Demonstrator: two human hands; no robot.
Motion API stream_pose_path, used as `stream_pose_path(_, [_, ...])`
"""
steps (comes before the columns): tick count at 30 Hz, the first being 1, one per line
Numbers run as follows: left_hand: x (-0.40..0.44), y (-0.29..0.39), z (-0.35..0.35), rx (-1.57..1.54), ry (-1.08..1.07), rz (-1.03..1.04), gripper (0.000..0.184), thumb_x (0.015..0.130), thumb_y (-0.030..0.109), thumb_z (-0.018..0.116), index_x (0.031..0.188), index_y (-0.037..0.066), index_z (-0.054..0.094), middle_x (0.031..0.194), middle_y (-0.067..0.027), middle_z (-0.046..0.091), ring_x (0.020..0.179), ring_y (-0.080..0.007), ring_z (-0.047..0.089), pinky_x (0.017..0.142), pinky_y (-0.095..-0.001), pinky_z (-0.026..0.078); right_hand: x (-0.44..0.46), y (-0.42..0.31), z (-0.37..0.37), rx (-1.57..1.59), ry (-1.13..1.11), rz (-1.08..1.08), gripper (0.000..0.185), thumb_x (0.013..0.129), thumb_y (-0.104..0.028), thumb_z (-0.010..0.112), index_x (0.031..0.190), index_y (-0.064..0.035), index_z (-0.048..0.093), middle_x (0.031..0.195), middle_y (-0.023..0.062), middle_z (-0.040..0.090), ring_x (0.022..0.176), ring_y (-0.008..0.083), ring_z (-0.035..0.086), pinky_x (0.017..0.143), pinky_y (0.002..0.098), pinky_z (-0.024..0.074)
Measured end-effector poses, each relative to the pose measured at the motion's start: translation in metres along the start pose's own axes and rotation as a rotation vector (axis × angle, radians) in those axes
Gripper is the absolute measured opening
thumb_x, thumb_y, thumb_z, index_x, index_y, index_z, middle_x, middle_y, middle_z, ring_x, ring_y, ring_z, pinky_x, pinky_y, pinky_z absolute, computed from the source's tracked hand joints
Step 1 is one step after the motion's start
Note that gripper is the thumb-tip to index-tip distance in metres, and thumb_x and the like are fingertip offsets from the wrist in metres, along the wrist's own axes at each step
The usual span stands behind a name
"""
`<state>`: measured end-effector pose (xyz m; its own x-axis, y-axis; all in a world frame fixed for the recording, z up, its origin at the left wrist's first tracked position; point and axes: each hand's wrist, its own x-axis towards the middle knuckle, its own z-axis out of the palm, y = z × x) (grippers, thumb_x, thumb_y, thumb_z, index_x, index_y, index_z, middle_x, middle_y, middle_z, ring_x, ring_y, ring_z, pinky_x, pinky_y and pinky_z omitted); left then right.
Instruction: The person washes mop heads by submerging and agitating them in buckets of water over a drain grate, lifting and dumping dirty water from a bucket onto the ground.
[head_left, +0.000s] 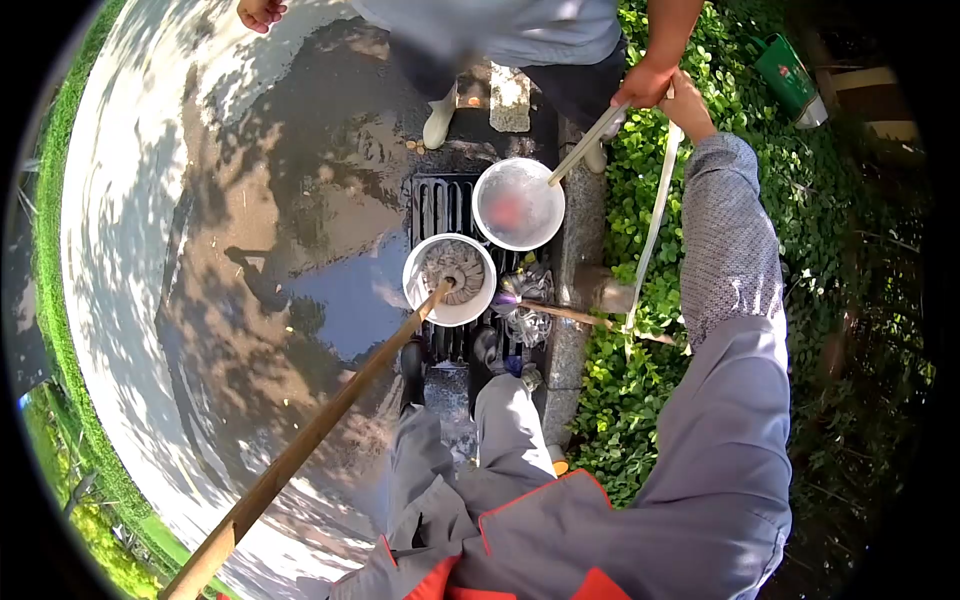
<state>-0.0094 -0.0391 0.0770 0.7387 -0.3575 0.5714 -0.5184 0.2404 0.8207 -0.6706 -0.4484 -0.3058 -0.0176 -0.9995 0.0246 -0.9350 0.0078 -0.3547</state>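
Note:
My right hand (690, 106) is at the upper right, its fingers closed round a flat white hose (655, 215) that hangs down over the hedge. Against my fingers, a co-worker's hand (645, 84) grips a pale stick or tube (585, 148) slanting into a white bucket (518, 242). This bucket holds cloudy water with something reddish in it. Nearer me, a second white bucket (410, 278) contains a grey mop head (445, 262). The wooden mop handle (330, 412) runs out of view at lower left. My left hand is not in view.
Both buckets stand on a dark drain grate (432, 205) beside a stone kerb (570, 370). Another mop (528, 320) lies by the kerb. Wet pavement (350, 240) spreads left, and a leafy hedge (625, 410) grows right. A green watering can (787, 72) is in the foliage.

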Motion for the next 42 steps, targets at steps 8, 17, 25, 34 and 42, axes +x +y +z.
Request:
stream_pose_path(8, [0.0,0.008,-0.001,0.016,0.0,-0.001,0.027,0.093,0.022,0.043,0.07,0.011,0.034,0.059,0.0025,0.025,0.047,-0.0077,0.02,0.045,-0.0216,0.019,-0.033,-0.017,-0.022,0.043,-0.223,-0.262,0.035,0.074,-0.009,0.071,0.105,-0.0008,0.058,0.097,0.0174,0.066,0.091,0.0313,0.064,0.081,0.0364,0.0487])
stream_pose_path(17, [0.024,0.024,-0.013,-0.029,-0.037,0.002,0.029,0.092,0.02,0.042,0.066,0.013,0.03,0.058,0.0026,0.023,0.048,-0.0081,0.019,0.046,-0.0223,0.019,-0.151,-0.077,-0.044,0.027,-0.186,-0.226,0.015,0.076,-0.004,0.067,0.085,0.0028,0.057,0.077,0.0203,0.062,0.073,0.0405,0.061,0.063,0.0418,0.0488])
stream_pose_path(25, [0.07,0.025,-0.046,-0.117,-0.055,0.013,0.032,0.09,0.019,0.041,0.062,0.015,0.026,0.057,0.0027,0.021,0.048,-0.0085,0.019,0.046,-0.0228,0.018,-0.33,-0.194,-0.017,-0.239,-0.061,-0.219,0.021,0.087,-0.015,0.058,0.103,-0.0045,0.049,0.074,0.0187,0.061,0.068,0.038,0.063,0.06,0.046,0.0503])
stream_pose_path(34, [0.107,-0.011,-0.092,-0.695,-0.318,-0.179,0.035,0.095,0.01,0.043,0.064,0.014,0.026,0.06,0.0015,0.02,0.053,-0.0109,0.019,0.05,-0.0262,0.02,-0.464,-0.268,0.046,-0.343,-0.212,0.086,0.026,0.085,-0.024,0.058,0.103,-0.0066,0.051,0.08,0.015,0.063,0.067,0.0333,0.065,0.058,0.0438,0.0519])
stream_pose_path(42, [0.085,0.006,-0.1,-0.715,-0.24,-0.188,0.034,0.095,0.015,0.051,0.066,0.012,0.034,0.062,0.0008,0.03,0.051,-0.0089,0.029,0.049,-0.0234,0.03,-0.536,-0.342,0.074,-0.066,-0.359,0.172,0.046,0.079,-0.046,0.061,0.089,-0.0017,0.062,0.076,0.0217,0.065,0.074,0.0401,0.064,0.067,0.049,0.0504])
